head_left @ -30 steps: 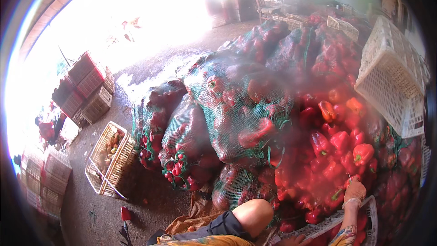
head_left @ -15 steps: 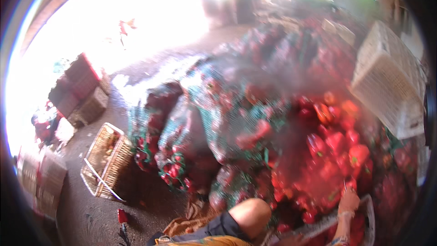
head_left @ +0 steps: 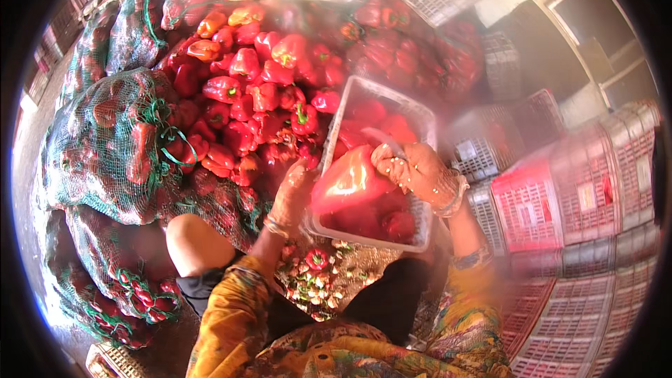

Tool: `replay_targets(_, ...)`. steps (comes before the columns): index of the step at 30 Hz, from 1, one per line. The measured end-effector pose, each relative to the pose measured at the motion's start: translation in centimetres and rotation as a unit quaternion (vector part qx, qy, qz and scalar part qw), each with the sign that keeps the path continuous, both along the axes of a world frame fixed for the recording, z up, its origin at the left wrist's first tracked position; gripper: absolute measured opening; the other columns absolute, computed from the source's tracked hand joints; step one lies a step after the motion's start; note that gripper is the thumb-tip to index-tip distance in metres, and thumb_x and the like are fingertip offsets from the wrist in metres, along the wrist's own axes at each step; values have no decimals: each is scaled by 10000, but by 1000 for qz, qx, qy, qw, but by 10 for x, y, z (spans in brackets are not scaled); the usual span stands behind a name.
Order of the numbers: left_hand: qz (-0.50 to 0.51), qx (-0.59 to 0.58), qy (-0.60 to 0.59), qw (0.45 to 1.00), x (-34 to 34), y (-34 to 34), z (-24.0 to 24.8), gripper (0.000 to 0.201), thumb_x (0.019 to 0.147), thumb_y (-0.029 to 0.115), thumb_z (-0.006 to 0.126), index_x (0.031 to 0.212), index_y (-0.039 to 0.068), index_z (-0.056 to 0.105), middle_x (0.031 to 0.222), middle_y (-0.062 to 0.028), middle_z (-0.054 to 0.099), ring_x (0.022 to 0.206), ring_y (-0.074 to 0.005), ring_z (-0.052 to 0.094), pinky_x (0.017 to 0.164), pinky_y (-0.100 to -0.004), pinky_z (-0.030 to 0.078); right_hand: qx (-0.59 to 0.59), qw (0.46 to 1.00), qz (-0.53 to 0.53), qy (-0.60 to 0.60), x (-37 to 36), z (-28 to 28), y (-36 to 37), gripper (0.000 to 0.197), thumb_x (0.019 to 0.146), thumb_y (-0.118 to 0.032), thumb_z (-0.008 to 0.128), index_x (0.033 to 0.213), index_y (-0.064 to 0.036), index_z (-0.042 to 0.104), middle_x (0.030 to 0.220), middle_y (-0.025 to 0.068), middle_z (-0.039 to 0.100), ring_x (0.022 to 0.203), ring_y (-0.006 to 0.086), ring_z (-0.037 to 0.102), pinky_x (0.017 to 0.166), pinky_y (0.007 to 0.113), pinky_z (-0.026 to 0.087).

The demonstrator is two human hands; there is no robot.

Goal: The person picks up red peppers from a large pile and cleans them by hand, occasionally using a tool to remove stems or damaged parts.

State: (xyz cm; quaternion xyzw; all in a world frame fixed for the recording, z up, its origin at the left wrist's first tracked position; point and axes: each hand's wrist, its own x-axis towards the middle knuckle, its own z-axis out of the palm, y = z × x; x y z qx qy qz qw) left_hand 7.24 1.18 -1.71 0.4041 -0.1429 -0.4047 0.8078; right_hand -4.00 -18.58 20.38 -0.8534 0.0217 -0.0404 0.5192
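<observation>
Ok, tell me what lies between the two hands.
In the head view, a large red pepper lies between the left hand and right hand, over the pale crate.

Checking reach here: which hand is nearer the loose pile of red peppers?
Left. The left hand sits at the edge of the pepper pile; the right hand is farther away, over the tray.
</observation>
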Motion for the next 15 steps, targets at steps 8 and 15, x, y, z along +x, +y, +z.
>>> replay_targets(8, -3, -8, -181, 983, -86, 37, 103, 1081, 605, 16, 902, 1502, 125, 309, 1355, -77, 531, 1205, -189, 547, 1023, -350, 478, -362, 931, 39, 31, -31, 5, 85, 237, 950, -319, 584, 980, -104, 678, 806, 151, 692, 812, 360, 689, 701, 467, 527)
replay_targets(15, 106, -33, -61, 992, -68, 52, 101, 1029, 648, 89, 873, 1494, 118, 288, 1341, -77, 513, 1210, -226, 532, 1012, -372, 478, 75, 957, -274, -63, -71, -14, 143, 198, 1011, -238, 555, 1052, -63, 640, 688, -28, 517, 576, 84, 485, 492, 234, 399)
